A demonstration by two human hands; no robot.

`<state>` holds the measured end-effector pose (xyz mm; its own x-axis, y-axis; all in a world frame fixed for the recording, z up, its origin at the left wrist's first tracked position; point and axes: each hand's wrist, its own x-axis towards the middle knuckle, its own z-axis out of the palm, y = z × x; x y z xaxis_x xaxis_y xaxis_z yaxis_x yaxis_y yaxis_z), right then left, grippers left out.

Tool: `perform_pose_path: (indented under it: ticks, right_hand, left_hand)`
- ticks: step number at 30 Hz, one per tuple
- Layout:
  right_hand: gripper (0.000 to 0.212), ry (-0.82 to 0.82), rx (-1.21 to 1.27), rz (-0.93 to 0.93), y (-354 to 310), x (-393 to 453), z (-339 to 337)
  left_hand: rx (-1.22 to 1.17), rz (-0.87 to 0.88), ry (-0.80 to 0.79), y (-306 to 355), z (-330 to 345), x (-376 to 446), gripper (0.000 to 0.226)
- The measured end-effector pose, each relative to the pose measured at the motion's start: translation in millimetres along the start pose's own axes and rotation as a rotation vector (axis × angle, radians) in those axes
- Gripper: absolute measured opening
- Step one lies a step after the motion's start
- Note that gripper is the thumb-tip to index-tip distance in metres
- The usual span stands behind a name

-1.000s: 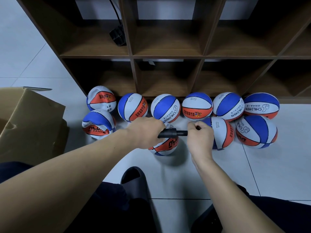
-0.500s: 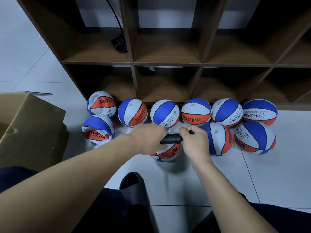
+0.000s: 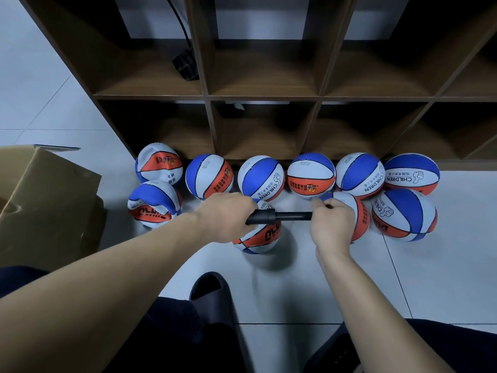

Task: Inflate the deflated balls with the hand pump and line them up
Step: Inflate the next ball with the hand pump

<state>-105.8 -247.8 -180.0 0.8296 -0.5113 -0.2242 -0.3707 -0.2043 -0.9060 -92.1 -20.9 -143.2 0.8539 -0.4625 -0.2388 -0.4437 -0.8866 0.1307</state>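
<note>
Left of the hands, on the floor: a cardboard box (image 3: 48, 200), well apart from the work.
Left hand (image 3: 228, 218): curled round the thick black barrel of the hand pump (image 3: 278, 216), held over the ball being pumped (image 3: 259, 235).
Ball being pumped: on the tiles under the left hand, in front of the back row and between the two arms; its valve and the needle are hidden by the hand, so I cannot tell how they join.
Pump axis: lies level, running left to right between the hands, barrel at the left and thin rod at the right.
Rod: drawn partly out of the barrel, a bare stretch showing between the hands.
Right hand (image 3: 333, 224): fingers closed on the pump's handle end, just in front of a neighbouring ball (image 3: 357, 214).
Coming stroke, as I judge it: travel along that same level line, right hand toward left; the left hand is nearer the ball and must steady the barrel.
Back row of balls (image 3: 310, 175): six against the foot of the wooden shelf (image 3: 320, 98).
Far right: another ball (image 3: 404, 215) in the front row.
</note>
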Motion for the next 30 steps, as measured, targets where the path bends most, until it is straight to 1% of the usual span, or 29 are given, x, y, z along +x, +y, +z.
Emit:
perform_pose_path:
  ticks: [1,5,10,13,16,22,27,30]
  right_hand:
    - [0.049,-0.001,-0.002,-0.021,-1,-4,3]
    - [0.043,-0.027,-0.011,-0.045,0,-19,17]
    - [0.043,-0.093,-0.04,-0.076,0,-35,28]
    - [0.043,-0.143,-0.035,-0.054,1,-40,32]
    - [0.042,-0.168,-0.031,-0.036,0,-40,33]
    - [0.039,-0.221,-0.059,-0.058,-8,-21,17]
    - [0.046,-0.114,0.043,0.042,-7,14,-19]
    - [0.049,-0.07,0.102,0.086,-6,22,-28]
  left_hand:
    - [-0.002,0.01,0.007,1,1,0,0.023]
    - [0.008,0.021,0.014,4,2,0,0.024]
    - [0.024,0.031,0.0,9,7,1,0.028]
    - [0.025,0.045,-0.008,12,9,2,0.029]
    - [0.001,0.06,-0.009,13,8,3,0.027]
    - [-0.029,0.044,0.015,14,1,4,0.022]
    - [-0.037,0.004,0.01,-5,-7,3,0.02]
    - [-0.034,-0.013,0.019,-5,-6,2,0.018]
